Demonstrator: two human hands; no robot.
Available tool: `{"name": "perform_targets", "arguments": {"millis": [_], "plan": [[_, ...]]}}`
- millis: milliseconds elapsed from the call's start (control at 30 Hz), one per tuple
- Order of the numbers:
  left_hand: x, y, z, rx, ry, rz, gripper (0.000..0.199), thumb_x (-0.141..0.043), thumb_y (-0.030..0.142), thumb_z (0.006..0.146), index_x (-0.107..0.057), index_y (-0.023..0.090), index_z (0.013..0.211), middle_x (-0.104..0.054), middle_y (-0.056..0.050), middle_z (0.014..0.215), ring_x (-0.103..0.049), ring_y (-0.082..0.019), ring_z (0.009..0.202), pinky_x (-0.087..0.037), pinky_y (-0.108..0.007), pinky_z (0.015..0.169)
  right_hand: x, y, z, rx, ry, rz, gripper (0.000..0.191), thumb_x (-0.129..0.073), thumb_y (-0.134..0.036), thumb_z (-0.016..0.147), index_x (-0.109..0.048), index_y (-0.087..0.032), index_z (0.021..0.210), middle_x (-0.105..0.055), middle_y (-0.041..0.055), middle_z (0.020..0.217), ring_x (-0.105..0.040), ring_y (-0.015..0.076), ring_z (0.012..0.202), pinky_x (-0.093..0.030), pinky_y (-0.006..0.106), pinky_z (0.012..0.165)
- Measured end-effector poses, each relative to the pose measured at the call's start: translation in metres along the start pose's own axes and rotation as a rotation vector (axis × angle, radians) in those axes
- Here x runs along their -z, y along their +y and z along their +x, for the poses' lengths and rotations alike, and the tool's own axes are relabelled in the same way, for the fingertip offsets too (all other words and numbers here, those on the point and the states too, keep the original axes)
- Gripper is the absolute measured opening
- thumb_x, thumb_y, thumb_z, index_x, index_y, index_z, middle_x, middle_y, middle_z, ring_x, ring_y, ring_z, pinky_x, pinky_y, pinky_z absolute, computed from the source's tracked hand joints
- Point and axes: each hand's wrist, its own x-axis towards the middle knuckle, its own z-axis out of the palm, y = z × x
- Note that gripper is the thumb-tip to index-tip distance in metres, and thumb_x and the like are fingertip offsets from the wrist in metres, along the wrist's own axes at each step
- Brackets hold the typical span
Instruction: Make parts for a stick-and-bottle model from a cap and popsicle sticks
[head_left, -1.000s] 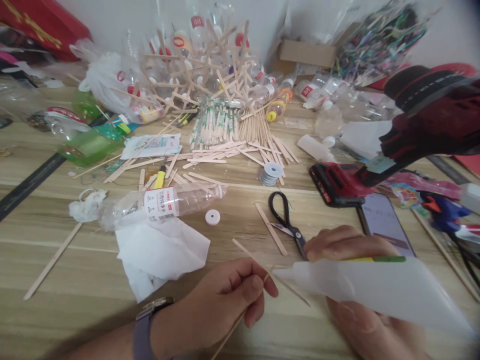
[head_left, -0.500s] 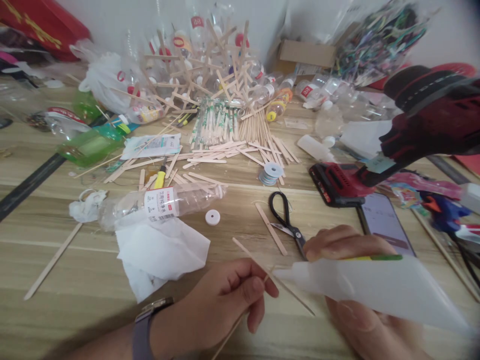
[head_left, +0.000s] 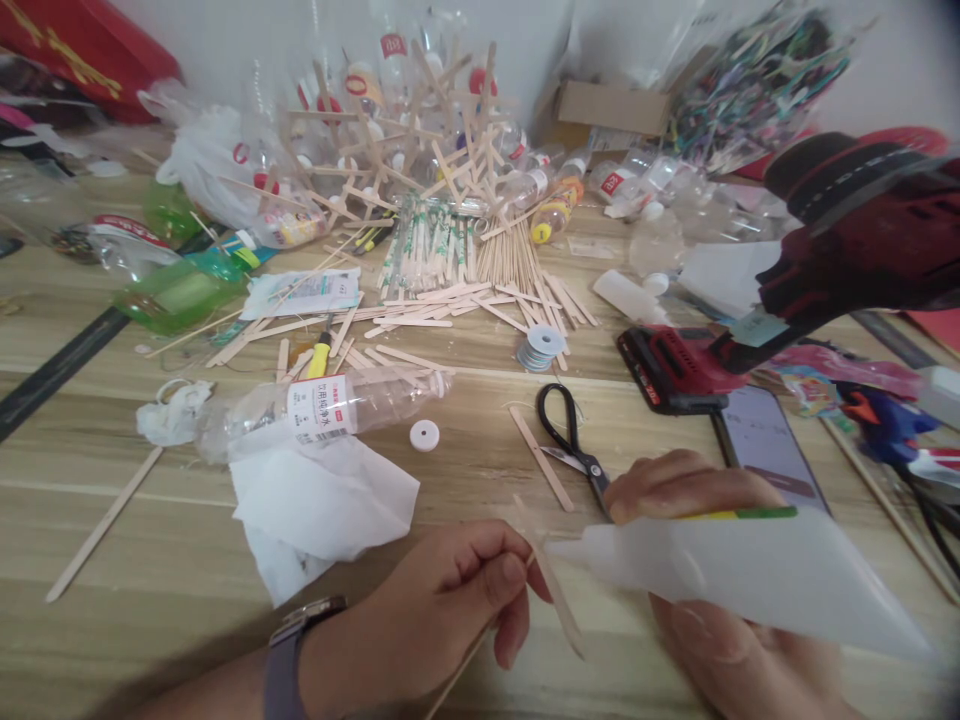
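Between the thumb and fingers of my left hand [head_left: 469, 600], which is closed, is a thin wooden skewer [head_left: 457, 680]. A flat wooden craft stick [head_left: 553, 580] sits crosswise at the skewer's upper end. My right hand [head_left: 705, 600] grips a translucent white glue bottle [head_left: 757, 570], laid nearly level with its nozzle pointing left. The nozzle tip is at the join of skewer and craft stick; whether it touches is unclear. Black-handled scissors [head_left: 574, 445] lie just beyond my right hand, partly covered by it.
A capped-off plastic bottle [head_left: 322, 408] lies on white paper [head_left: 330, 500] at left, its white cap [head_left: 424, 435] nearby. A thread spool [head_left: 541, 348], a phone [head_left: 772, 440] and a red power tool [head_left: 847, 240] stand or lie rightward. Loose craft sticks [head_left: 427, 300] and bottles fill the back.
The craft stick on the skewer's end has turned, now steeper and showing more of its flat face. Both hands and the glue bottle stay almost in place.
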Motion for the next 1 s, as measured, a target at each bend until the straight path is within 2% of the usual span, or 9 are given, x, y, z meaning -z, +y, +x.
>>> {"name": "perform_targets", "arguments": {"millis": [167,333,467,600,767,1000], "plan": [[0.0032,-0.0073,-0.0012,0.015,-0.003,-0.007,0.049,-0.047,0.065,0.090,-0.060,0.018,0.088,-0.054,0.004,0.062,-0.045,-0.010,0.054,-0.032,-0.023,0.055,-0.0002,0.0007,-0.0012,-0.002,-0.004,0.014,0.031,-0.070,-0.052,0.080,-0.059,-0.029,0.098,-0.059,0.0018,0.082,-0.055,0.0232,0.075,-0.046,0.036,0.064],[0.0030,-0.0035,-0.0010,0.018,0.002,-0.011,0.052,-0.050,0.067,0.087,-0.062,0.017,0.090,-0.052,0.005,0.060,-0.043,-0.010,0.054,-0.030,-0.023,0.054,-0.0019,-0.0029,-0.0006,-0.030,0.023,0.019,0.032,-0.070,-0.056,0.078,-0.059,-0.031,0.095,-0.059,0.0019,0.079,-0.054,0.0244,0.072,-0.046,0.038,0.061],[-0.0001,-0.0008,0.0025,0.020,0.010,-0.126,0.051,-0.063,0.068,0.077,-0.056,0.018,0.079,-0.047,0.007,0.056,-0.038,-0.008,0.048,-0.027,-0.023,0.051,-0.0017,-0.0012,-0.0014,-0.043,0.020,0.012,0.035,-0.070,-0.059,0.076,-0.060,-0.032,0.097,-0.058,0.0023,0.079,-0.054,0.0256,0.073,-0.047,0.039,0.061],[-0.0018,-0.0026,0.0056,0.026,0.030,-0.260,0.053,-0.076,0.064,0.067,-0.049,0.019,0.076,-0.050,0.008,0.059,-0.042,-0.006,0.045,-0.029,-0.022,0.047,-0.0011,0.0014,-0.0024,-0.034,0.026,0.017,0.037,-0.070,-0.060,0.076,-0.060,-0.033,0.098,-0.058,0.0032,0.080,-0.053,0.0265,0.074,-0.047,0.040,0.062],[0.0005,-0.0035,0.0044,0.012,0.036,-0.200,0.050,-0.070,0.065,0.074,-0.051,0.018,0.076,-0.052,0.006,0.056,-0.043,-0.007,0.047,-0.029,-0.022,0.049,-0.0026,0.0008,-0.0015,-0.037,0.034,0.010,0.038,-0.069,-0.063,0.075,-0.060,-0.033,0.096,-0.058,0.0027,0.079,-0.053,0.0256,0.072,-0.046,0.039,0.060],[0.0009,-0.0032,0.0025,0.004,0.019,-0.146,0.043,-0.063,0.060,0.083,-0.053,0.018,0.079,-0.049,0.007,0.053,-0.041,-0.008,0.047,-0.026,-0.023,0.051,-0.0020,0.0003,-0.0019,-0.032,0.013,0.031,0.034,-0.069,-0.058,0.078,-0.060,-0.031,0.098,-0.058,0.0024,0.081,-0.053,0.0245,0.074,-0.046,0.038,0.062]]}}
